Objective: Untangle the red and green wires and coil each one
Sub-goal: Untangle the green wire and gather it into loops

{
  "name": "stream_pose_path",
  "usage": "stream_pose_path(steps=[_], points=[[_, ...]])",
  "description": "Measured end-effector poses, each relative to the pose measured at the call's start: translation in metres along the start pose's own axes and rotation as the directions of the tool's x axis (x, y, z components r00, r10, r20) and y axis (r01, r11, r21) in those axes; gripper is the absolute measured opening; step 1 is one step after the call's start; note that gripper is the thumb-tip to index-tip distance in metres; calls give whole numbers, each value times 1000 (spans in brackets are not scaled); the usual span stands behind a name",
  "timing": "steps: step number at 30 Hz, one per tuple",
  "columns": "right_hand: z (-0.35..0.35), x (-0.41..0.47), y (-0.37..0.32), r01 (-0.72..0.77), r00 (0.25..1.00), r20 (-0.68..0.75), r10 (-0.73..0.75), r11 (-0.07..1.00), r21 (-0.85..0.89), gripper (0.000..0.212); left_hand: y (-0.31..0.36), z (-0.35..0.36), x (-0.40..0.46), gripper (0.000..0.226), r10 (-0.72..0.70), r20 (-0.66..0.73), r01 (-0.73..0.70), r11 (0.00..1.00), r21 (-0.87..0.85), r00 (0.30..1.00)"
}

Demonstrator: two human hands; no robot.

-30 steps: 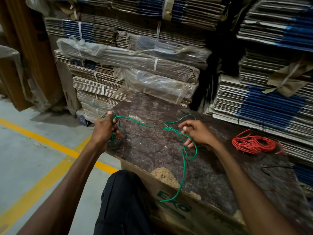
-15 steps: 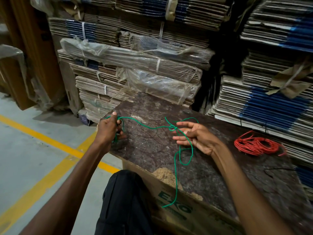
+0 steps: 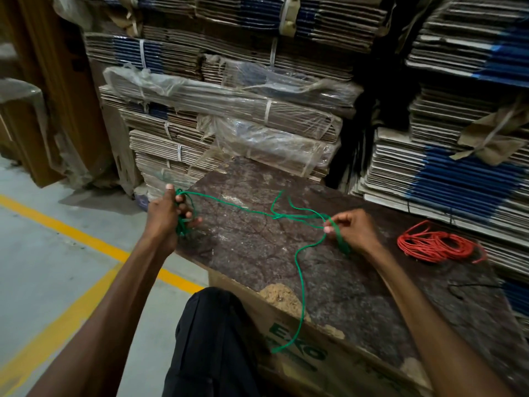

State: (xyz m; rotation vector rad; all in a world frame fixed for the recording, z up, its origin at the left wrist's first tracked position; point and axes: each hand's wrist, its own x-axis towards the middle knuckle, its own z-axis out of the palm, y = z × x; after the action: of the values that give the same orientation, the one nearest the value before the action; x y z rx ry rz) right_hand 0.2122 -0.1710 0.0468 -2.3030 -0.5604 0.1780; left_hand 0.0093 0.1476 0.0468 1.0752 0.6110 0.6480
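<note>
Box lettering (image 3: 297, 343) partly hidden

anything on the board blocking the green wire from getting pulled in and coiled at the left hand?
Nothing on the board blocks it. The green wire runs free from left hand to right hand, apart from its own knot. The red wire lies apart.

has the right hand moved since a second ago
Yes: the right hand has moved right along the green wire, closer to the red wire coil on the board.
</note>
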Motion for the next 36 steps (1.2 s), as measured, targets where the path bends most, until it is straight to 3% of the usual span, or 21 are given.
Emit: stream_pose_path(steps=[2,5,10,13,16,18,20,22,24,27,31,36], points=[[-17,-2,11,-49,990,-141,12,964,-261,4,6,-8,1,43,-1,-58,-2,998,-66,998],[-45,-7,35,-157,965,-254,67,923,-352,6,17,-26,6,42,34,-126,-45,995,-89,991],[-37,-5,27,-174,975,-204,88,873,-456,14,6,-20,4,44,20,-57,-18,999,34,998],[-26,-2,1,-91,984,-178,4,870,-484,32,0,-6,-3,45,33,-1,-32,993,111,999],[-12,2,-26,118,970,-142,-198,890,-440,33,-3,1,-5,45,29,45,-35,990,136,999],[3,7,-41,227,957,-105,-272,921,-317,24,-4,2,-5,45,24,68,-35,985,166,997],[17,11,-52,274,959,-62,-278,960,-60,14,-5,3,-6,45,22,72,-35,983,180,997],[26,8,-64,240,970,-5,-245,943,229,11,-4,6,-9,44,19,73,-30,987,159,997],[31,2,-74,101,984,88,-154,894,436,18,-4,8,-11,44,21,69,-31,989,142,997],[40,-2,-77,-37,987,150,-62,815,578,25,-6,9,-13,46,39,71,-50,986,160,997],[51,2,-79,-131,984,177,7,704,698,18,-10,10,-14,46,45,94,-62,980,188,995],[63,10,-78,-299,946,323,20,438,848,18,-12,12,-19,46,28,151,-56,981,186,988]])
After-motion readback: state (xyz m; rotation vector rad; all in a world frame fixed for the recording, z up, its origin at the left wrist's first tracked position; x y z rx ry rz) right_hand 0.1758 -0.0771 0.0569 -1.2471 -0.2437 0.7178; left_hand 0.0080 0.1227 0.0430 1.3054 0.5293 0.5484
